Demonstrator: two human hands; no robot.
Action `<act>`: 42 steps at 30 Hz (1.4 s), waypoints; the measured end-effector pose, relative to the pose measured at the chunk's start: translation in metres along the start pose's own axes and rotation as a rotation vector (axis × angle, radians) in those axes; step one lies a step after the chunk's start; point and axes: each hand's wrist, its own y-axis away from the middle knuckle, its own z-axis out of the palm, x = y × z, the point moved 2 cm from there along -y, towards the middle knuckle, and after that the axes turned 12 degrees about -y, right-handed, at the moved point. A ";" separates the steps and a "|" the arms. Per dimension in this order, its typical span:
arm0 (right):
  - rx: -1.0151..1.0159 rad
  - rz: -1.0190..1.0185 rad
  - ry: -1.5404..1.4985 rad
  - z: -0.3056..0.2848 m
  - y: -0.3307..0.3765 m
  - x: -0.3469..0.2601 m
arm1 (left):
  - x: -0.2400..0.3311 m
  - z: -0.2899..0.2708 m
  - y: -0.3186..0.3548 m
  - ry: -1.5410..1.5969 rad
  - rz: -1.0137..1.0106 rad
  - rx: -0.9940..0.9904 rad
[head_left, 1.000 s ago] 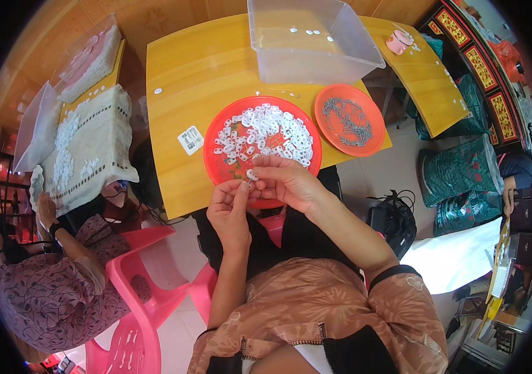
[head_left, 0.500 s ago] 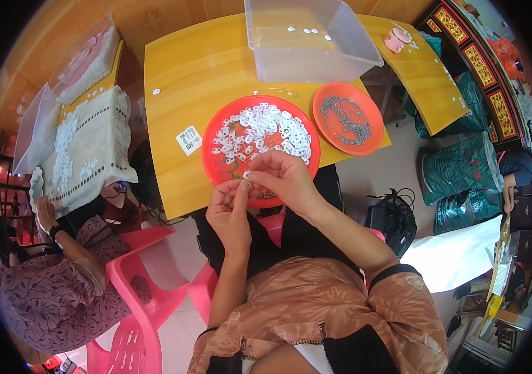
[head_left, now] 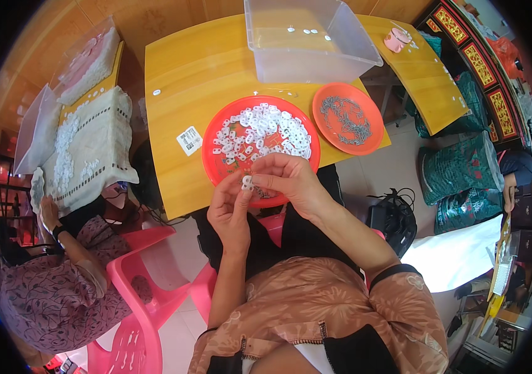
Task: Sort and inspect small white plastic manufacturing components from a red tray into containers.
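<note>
And here's the white piece (head_left: 247,182), pinched at the fingertips of both hands over the near part of the red tray (head_left: 209,163), long axis seemingly near to far, neither hand clearly nearer! Left hand (head_left: 227,209) sits at the near left, thumb pressed to the piece, fingers curled in; right hand (head_left: 291,184) angles in from the right, thumb and forefinger closed on it, gap barely there, with the heap (head_left: 263,128) lying just beyond on the far side
</note>
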 end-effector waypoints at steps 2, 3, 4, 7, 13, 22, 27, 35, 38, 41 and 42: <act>-0.042 -0.016 -0.043 0.000 0.002 0.000 | 0.003 0.002 -0.003 -0.206 0.188 -0.057; -0.042 -0.016 -0.043 0.001 0.003 -0.001 | 0.003 0.001 -0.005 -0.206 0.187 -0.057; -0.040 -0.009 -0.067 0.003 0.004 -0.002 | 0.004 0.000 -0.006 -0.212 0.227 -0.123; -0.043 -0.019 -0.115 0.005 0.007 0.000 | 0.004 0.000 -0.006 -0.206 0.270 -0.198; -0.038 -0.015 -0.113 0.001 0.007 0.011 | 0.006 0.000 -0.003 -0.252 0.300 -0.139; -0.113 0.217 0.165 0.009 0.006 0.004 | -0.006 -0.003 -0.001 -0.132 0.203 -0.048; -0.141 0.268 -0.052 0.004 0.002 0.005 | 0.000 0.002 -0.002 0.019 0.131 -0.102; -0.331 -0.226 0.610 0.008 0.012 0.002 | -0.007 -0.002 -0.001 0.153 -0.013 -0.124; -0.310 -0.412 0.773 0.009 0.014 0.004 | -0.006 0.002 0.000 0.192 -0.018 -0.130; -0.302 -0.407 0.931 0.018 0.018 -0.002 | -0.001 0.005 0.003 0.200 -0.003 -0.154; -0.301 -0.406 0.931 0.018 0.019 0.000 | 0.000 0.006 0.005 0.199 -0.004 -0.154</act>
